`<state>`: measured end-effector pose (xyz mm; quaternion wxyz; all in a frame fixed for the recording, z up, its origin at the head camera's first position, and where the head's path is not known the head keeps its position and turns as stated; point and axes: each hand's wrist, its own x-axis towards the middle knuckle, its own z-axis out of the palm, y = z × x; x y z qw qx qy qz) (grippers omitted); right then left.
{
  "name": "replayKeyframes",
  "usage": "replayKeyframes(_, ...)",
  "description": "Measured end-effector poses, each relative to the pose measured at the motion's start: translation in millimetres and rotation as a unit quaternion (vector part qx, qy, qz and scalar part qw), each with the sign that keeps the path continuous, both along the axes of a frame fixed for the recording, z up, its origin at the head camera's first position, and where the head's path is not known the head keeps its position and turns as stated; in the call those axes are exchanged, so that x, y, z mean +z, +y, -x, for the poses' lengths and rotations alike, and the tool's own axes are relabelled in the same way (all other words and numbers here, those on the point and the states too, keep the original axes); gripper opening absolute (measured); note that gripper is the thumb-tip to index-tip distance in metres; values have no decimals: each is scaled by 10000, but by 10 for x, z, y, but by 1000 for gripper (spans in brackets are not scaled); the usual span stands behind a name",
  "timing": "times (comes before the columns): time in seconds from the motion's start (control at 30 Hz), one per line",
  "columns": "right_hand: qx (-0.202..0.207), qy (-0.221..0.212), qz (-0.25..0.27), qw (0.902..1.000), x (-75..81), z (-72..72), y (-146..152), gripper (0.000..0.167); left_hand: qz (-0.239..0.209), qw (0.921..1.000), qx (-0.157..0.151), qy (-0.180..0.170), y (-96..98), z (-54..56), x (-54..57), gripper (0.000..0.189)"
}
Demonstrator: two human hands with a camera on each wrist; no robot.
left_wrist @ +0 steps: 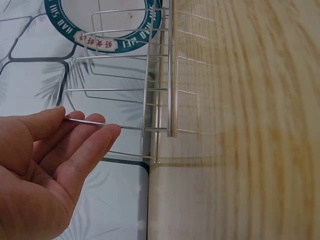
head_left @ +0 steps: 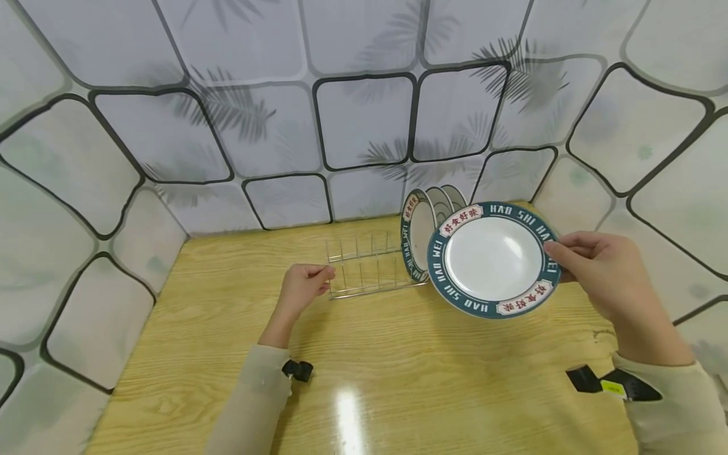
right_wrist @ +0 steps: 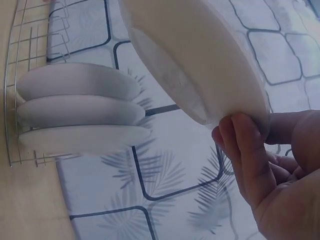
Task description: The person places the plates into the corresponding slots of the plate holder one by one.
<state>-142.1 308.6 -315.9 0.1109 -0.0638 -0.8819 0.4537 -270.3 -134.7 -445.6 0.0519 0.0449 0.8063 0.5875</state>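
Note:
A white plate with a teal lettered rim is held up and tilted by my right hand, thumb on its face and fingers behind. In the right wrist view its pale underside shows. My left hand pinches an upright wire at the left end of a metal dish rack. Three plates stand on edge in the rack's right part; the front one has the same teal rim. The held plate overlaps part of them in the head view.
The rack stands on a wood-grain table near the back wall. Walls printed with black outlines and leaves enclose the table at the back and both sides. Black straps circle both sleeves.

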Motion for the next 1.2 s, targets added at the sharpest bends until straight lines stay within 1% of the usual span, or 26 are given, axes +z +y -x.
replayKeyframes(0.17,152,348,176,9991,83,113,-218,40,38,10000,-5,-6,-5,3,11,34)
replayKeyframes(0.3,260,611,507,9965,104,221,-392,34,37,10000,-18,32,-7,8,6,34)
replayKeyframes(0.37,214,689,556,9958,106,273,-472,33,31,10000,-19,51,-4,11,1,35)
replayKeyframes(0.47,107,770,434,9960,119,333,-573,32,35,10000,-26,70,0,14,-4,34)
replayKeyframes(0.53,66,925,252,9954,134,364,-636,30,23,10000,-5,44,3,17,-7,34)
replayKeyframes(0.67,3,1387,98,9903,156,424,-754,26,28,10000,15,38,4,20,-16,34)
replayKeyframes(0.77,-158,1667,117,9858,149,473,-827,22,11,10000,38,23,4,16,-16,34)
replayKeyframes(0.87,-317,1908,225,9809,118,528,-883,21,10,10000,49,30,2,13,-15,34)
replayKeyframes(0.97,-382,2228,308,9736,82,583,-945,21,-5,10000,64,14,4,7,-11,34)
replayKeyframes(1.13,-509,2961,198,9536,39,677,-1070,18,-39,10000,76,-20,-1,4,-11,34)
replayKeyframes(1.2,-540,3224,67,9450,15,708,-1117,17,-40,10000,74,-20,-6,3,-11,34)
